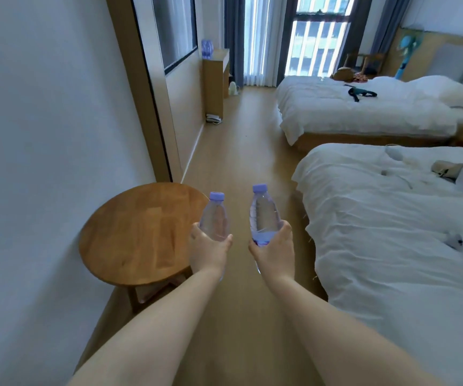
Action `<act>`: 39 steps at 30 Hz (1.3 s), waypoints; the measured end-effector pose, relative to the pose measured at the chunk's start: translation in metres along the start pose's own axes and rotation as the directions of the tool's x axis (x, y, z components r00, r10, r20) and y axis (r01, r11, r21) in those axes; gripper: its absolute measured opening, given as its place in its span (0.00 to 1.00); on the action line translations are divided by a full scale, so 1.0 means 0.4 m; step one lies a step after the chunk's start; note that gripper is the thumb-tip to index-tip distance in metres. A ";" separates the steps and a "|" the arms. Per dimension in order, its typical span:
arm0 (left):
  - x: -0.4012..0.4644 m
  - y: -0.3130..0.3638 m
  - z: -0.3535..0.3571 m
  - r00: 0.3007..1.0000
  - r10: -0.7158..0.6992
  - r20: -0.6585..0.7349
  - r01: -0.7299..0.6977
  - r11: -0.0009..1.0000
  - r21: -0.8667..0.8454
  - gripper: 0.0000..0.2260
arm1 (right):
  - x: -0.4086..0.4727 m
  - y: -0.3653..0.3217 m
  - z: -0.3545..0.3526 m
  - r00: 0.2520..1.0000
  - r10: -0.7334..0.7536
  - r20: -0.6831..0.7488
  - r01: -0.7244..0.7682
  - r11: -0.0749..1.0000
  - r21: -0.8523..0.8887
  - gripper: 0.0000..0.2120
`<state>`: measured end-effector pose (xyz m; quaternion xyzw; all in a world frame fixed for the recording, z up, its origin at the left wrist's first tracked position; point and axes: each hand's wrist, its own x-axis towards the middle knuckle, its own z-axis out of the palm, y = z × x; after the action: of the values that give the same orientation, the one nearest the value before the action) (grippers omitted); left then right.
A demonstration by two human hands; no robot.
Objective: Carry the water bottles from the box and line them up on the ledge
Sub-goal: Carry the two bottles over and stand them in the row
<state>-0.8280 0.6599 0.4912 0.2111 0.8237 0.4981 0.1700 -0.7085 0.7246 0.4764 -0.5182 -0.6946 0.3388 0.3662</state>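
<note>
My left hand [208, 250] grips the lower part of a clear water bottle [214, 215] with a purple cap. My right hand [273, 250] grips a second clear bottle [263, 213], also purple-capped and with a purple label at its base. Both bottles point forward and up, side by side over the wooden floor, arms stretched out. Far ahead on the left, a wooden ledge [219, 58] by the window carries a pack of purple-capped bottles [207, 48]. The box is not in view.
A round wooden table [141, 232] stands at my left against the white wall. Two white beds [391, 218] [364, 107] fill the right side. A strip of wooden floor [241, 140] runs between them toward the curtained window [288, 37].
</note>
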 end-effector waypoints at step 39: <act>1.844 0.671 1.065 0.995 -0.086 -0.057 0.088 0.995 0.037 0.33 | 2.163 0.041 0.602 0.991 0.097 0.094 -0.091 0.994 -0.059 0.40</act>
<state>-1.2006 1.4715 0.4893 0.1644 0.8463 0.4793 0.1644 -1.0763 1.5441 0.4778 -0.5433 -0.6954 0.3611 0.3015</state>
